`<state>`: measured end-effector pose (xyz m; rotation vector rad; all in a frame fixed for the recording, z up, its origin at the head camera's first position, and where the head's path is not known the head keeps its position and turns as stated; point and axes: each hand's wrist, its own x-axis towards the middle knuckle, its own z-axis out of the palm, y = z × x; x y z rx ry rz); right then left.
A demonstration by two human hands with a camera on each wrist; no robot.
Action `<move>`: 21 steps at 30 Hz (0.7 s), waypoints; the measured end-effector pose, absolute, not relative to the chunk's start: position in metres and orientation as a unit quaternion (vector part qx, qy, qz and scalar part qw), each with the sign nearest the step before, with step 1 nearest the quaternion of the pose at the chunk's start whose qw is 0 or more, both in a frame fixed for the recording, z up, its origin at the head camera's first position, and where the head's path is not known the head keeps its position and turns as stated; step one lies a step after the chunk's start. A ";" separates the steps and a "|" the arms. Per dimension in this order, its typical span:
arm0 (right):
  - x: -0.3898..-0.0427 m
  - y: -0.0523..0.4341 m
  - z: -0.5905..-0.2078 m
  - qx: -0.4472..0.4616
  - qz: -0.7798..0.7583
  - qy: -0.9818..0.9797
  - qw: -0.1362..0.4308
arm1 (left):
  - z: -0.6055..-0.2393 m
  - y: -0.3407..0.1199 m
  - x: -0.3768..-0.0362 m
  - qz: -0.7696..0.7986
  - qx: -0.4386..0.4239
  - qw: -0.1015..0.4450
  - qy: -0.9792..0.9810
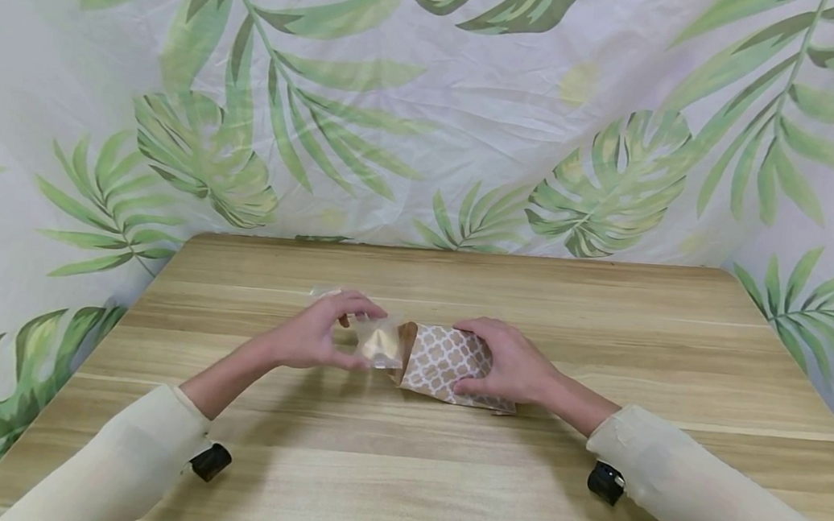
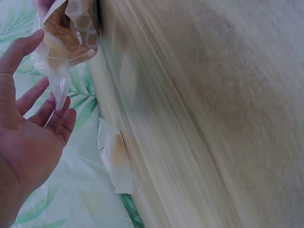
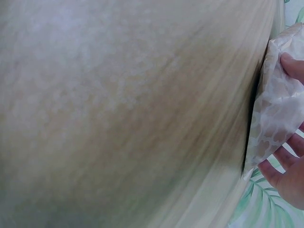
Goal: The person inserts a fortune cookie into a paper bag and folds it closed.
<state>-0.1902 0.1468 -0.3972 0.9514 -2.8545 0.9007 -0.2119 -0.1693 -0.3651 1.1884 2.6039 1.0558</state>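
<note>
Paper bag (image 1: 446, 363) gripped by right hand (image 1: 507, 362) | left hand (image 1: 318, 330) pinches clear packet (image 1: 376, 342) | second packet (image 2: 114, 159) behind

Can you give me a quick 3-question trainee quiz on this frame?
1. True or false: the right hand grips the patterned paper bag.
2. What does the left hand hold at the bag's open end? A) a clear plastic packet B) scissors C) a spoon
3. Fill in: the bag lies on its side on the wooden ____.

Key:
1. True; fingers curl round the bag, as the right wrist view also shows.
2. A, the clear plastic packet, with something pale inside.
3. table.
</note>
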 end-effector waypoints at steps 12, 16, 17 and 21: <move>-0.190 0.147 -0.398 0.301 0.289 -0.909 0.000 | -0.368 -0.158 -0.203 0.289 0.380 -0.001 0.879; -0.190 0.147 -0.398 0.300 0.289 -0.909 0.000 | -0.366 -0.157 -0.201 0.279 0.376 -0.029 0.883; -0.190 0.147 -0.398 0.301 0.289 -0.909 0.001 | -0.366 -0.157 -0.201 0.278 0.376 -0.035 0.883; -0.190 0.148 -0.397 0.302 0.285 -0.910 0.000 | -0.365 -0.157 -0.201 0.270 0.373 -0.046 0.886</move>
